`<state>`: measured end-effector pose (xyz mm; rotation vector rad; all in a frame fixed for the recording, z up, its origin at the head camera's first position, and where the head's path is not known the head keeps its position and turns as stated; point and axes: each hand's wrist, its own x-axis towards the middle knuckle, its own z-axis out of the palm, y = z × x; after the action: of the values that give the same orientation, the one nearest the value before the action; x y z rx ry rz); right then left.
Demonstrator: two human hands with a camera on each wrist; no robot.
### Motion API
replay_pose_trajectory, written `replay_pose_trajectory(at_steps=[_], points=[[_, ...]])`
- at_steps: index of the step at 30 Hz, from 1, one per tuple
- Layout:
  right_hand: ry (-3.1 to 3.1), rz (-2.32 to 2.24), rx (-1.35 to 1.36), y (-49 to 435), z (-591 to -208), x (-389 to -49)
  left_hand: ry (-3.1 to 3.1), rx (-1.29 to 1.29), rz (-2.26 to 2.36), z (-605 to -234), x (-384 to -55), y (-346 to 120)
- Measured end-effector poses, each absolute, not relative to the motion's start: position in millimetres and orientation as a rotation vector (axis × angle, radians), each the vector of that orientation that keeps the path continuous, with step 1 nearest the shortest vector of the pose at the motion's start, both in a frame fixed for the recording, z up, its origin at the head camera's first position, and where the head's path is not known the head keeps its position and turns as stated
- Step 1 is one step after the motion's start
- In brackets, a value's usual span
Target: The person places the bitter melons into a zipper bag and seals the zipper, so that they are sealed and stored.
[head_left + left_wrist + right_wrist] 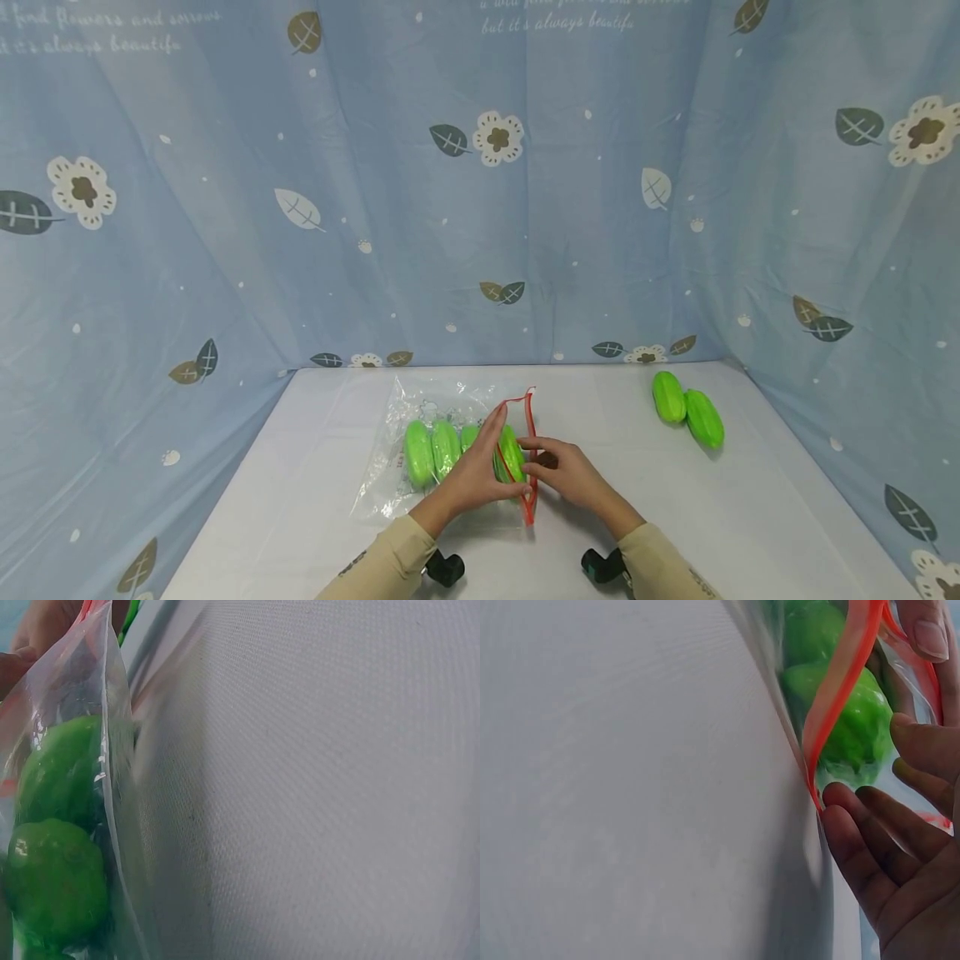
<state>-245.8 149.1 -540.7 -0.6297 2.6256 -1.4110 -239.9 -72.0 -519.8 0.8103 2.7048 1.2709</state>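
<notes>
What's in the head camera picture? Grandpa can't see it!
Two hands at the red-edged opening of a clear bag with green, fruit-shaped things inside, on a white table. Two more green pieces lie to the right; behind hangs a blue flowered cloth.

Beige sleeves (386, 560) with small dark markings (352, 564), rounded black wrist-worn devices (447, 570), bare hands (474, 478).

A white table (750, 517) lies under the grip and stretches to either side. Beyond the grip hangs a blue curtain (382, 292), printed with leaves (512, 292), flowers (498, 138) and, highest above the grip, pale lettering (558, 25).
</notes>
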Motion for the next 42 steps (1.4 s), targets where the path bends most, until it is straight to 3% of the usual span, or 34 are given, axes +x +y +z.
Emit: replay_pose_trajectory(at_steps=[42], points=[[2.773, -1.399, -0.507, 205.1, -541.7, -241.8, 2.726, 0.813, 1.225, -519.7, -239.8, -71.7]])
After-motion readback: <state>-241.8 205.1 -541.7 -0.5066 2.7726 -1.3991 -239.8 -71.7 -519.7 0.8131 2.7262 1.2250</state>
